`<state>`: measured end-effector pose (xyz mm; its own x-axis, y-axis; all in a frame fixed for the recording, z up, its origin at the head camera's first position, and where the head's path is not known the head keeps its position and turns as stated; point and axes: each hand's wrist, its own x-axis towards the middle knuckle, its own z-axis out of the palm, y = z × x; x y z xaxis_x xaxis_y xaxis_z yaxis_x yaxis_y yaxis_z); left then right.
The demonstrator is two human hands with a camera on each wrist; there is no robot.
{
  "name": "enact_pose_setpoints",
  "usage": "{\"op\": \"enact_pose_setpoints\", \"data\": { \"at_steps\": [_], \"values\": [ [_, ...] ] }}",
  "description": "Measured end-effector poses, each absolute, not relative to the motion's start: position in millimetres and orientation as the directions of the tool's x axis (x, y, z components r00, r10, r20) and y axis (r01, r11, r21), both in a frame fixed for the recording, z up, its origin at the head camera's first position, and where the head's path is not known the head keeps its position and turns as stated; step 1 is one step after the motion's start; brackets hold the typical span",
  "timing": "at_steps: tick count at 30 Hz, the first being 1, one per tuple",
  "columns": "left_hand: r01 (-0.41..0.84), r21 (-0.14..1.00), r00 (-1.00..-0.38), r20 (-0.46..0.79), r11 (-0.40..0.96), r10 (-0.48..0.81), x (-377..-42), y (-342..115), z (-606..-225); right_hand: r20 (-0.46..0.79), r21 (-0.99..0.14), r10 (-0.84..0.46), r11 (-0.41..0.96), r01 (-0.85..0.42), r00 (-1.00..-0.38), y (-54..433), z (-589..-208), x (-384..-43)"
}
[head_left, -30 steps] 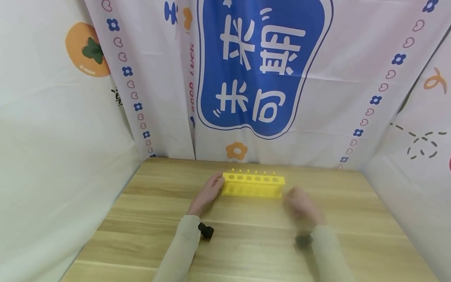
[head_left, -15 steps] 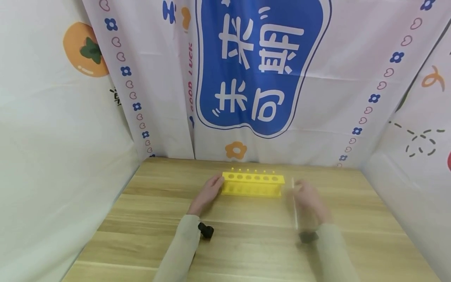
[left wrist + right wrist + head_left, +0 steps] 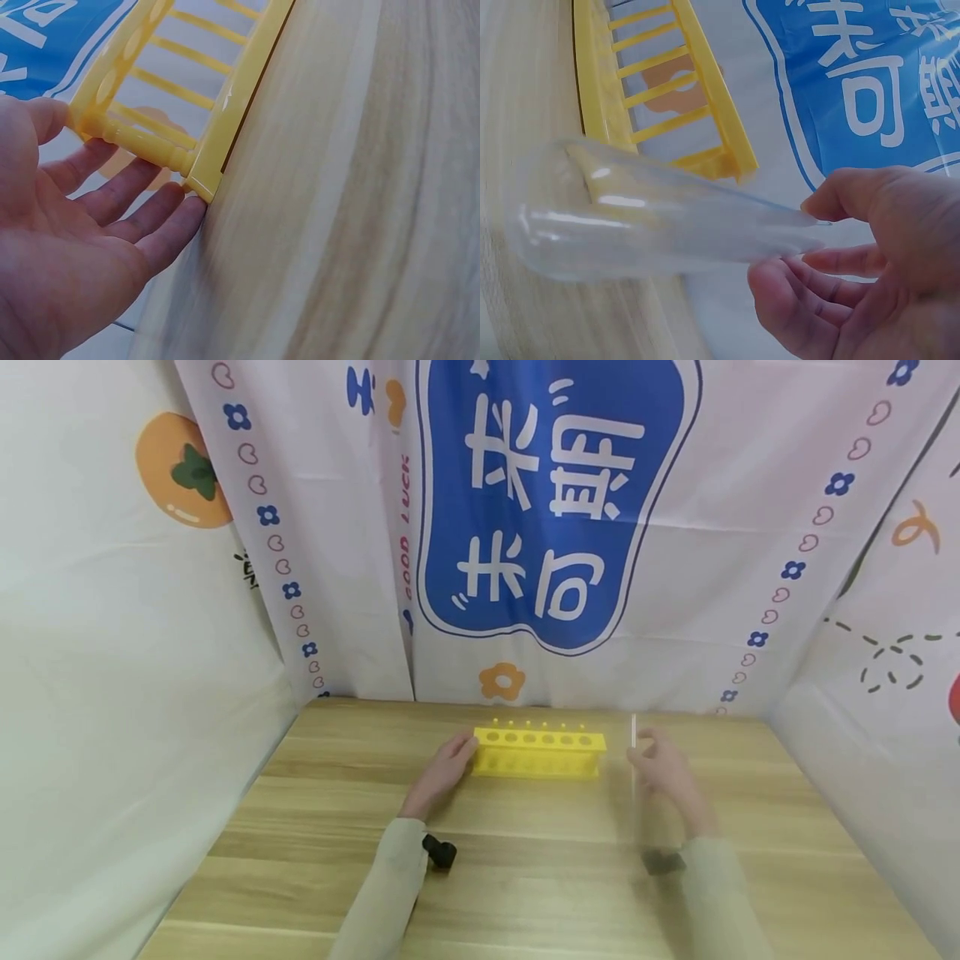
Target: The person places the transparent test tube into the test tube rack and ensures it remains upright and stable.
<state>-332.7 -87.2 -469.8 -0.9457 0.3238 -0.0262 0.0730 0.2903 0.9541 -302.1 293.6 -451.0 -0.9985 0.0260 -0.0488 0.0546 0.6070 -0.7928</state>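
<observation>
A yellow test tube rack (image 3: 540, 741) with a row of round holes and short pegs stands toward the back of the table. My left hand (image 3: 447, 766) holds its left end; in the left wrist view the thumb lies at the upper plate and the fingertips rest along the end post (image 3: 146, 145). To the right of the rack, my right hand (image 3: 666, 772) pinches a clear test tube (image 3: 630, 217) between thumb and fingers near one end. The tube's rounded end points down toward the table, away from the palm. No tubes show in the rack's holes.
The wood-grain table (image 3: 517, 885) meets a printed white cloth (image 3: 360, 652) just behind the rack. White cloth walls (image 3: 142, 693) enclose both sides. A black strap device (image 3: 439, 852) sits at the left wrist.
My right hand has moved right and slightly back, away from the rack's right end. The test tube, blurred from view at first, now shows in its fingers. Left hand and rack stay put.
</observation>
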Motion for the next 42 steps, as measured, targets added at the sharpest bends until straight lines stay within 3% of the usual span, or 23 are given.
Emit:
{"op": "enact_pose_setpoints", "data": {
  "at_steps": [11,26,42],
  "values": [
    [0.062,0.969,-0.953,-0.013,0.24,0.302,-353.5,-87.1,-504.7,0.004,-0.788,0.053,0.615,0.029,-0.999,291.2,-442.4,-299.9],
    [0.086,0.964,-0.953,0.005,0.254,0.303,-353.8,-85.2,-504.4,0.064,-0.777,0.091,0.629,0.007,-0.994,289.2,-435.6,-296.6],
    [0.065,0.967,-0.953,-0.013,0.245,0.303,-352.5,-86.7,-504.5,0.208,-0.803,0.09,0.584,-0.118,-0.974,273.0,-408.2,-285.3]
  ]
}}
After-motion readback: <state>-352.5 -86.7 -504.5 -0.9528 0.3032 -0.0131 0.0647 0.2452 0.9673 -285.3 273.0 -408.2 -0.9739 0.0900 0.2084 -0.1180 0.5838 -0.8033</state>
